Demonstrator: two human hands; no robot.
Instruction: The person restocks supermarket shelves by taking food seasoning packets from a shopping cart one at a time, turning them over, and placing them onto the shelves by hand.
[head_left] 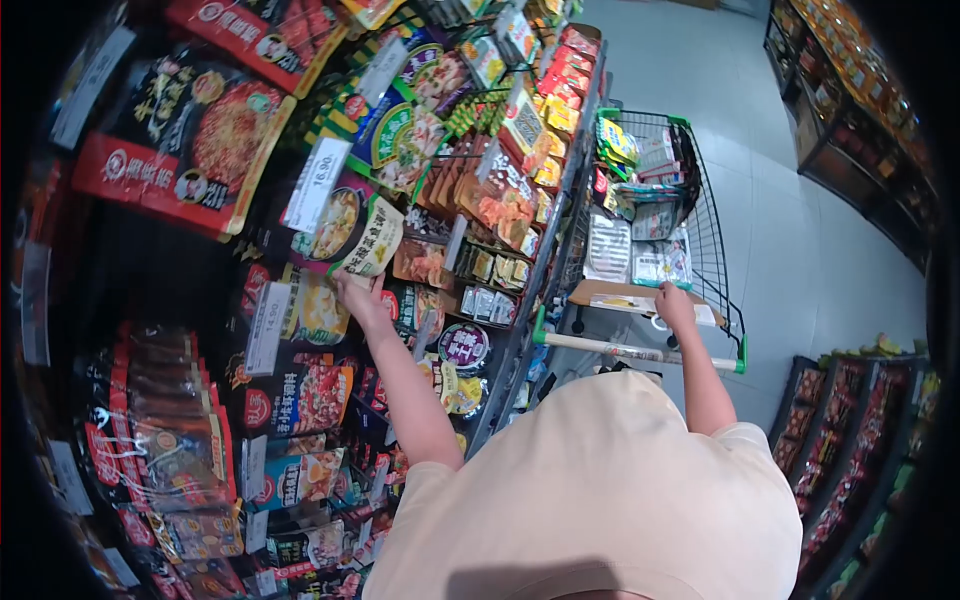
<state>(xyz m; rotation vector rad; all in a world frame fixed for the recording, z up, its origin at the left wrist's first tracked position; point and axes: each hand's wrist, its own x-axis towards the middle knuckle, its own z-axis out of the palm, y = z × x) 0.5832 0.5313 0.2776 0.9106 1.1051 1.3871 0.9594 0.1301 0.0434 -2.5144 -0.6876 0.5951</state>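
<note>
1. The packet (372, 245) is on the shelf at the left, at the left hand (360, 292); it leans at a slant and faces the camera.
2. It is glossy, with a purple-magenta edge, a picture of a dark bowl filled with pale and yellowish food, and a cream panel carrying dark characters.
3. The fingers of the left hand meet the packet's lower edge; the thumb does not show clearly, so I cannot tell how firmly they close on it.
4. The right hand, (676, 302) well apart from the left, is at the brown board (597, 293) near the handle (640, 352) of the shopping cart (717, 215); its fingers look curled, but what they grip cannot be told.
5. A price tag (318, 185) reading 16.90 covers the packet's upper left part.
6. The small print on the packet is too blurred to read.
7. Goods in the cart overlap, and the outer shelves are cut off by the dark round border.
</note>
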